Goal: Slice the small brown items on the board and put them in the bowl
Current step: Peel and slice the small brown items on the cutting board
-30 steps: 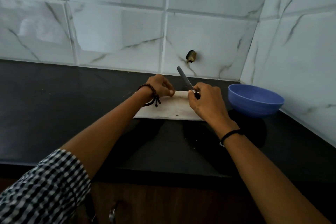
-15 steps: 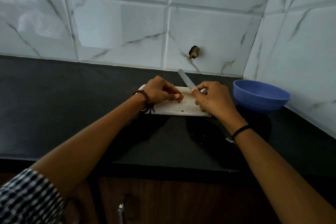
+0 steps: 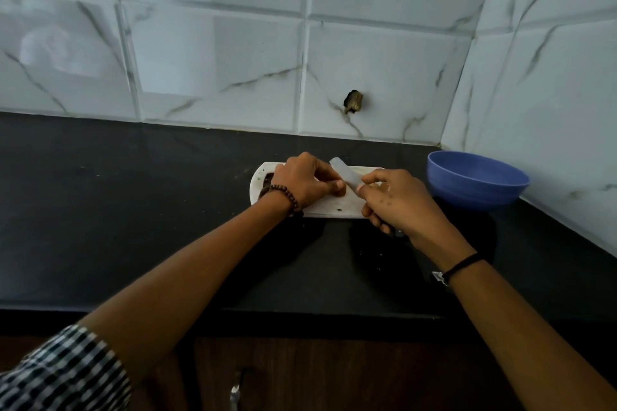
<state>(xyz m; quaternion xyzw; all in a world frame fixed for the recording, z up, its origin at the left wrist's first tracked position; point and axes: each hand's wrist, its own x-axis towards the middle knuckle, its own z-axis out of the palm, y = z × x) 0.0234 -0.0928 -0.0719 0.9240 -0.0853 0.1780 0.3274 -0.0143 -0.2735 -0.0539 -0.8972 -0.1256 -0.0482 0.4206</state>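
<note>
The left hand (image 3: 302, 182) pins a small brown item (image 3: 340, 192) on the board (image 3: 334, 207), fingers closed on it; the right hand (image 3: 397, 202) grips the knife (image 3: 344, 172). Best to curl the fingertips back and bring the blade straight down just beside them — the contact point looks hidden — then carry slices to the bowl (image 3: 477, 180).

both forearms reach forward, left hand (image 3: 302, 182) with fingers (image 3: 329, 185) curled down, right hand (image 3: 399, 202) fisted.

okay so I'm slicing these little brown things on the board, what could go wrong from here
1. The left hand pins the brown piece with fingertips right beside the knife; a slip could nick them.
2. The board is narrow and your hands cover most of it, so slices may roll onto the counter.
3. The bowl sits past the right hand; carried slices may drop.
</note>
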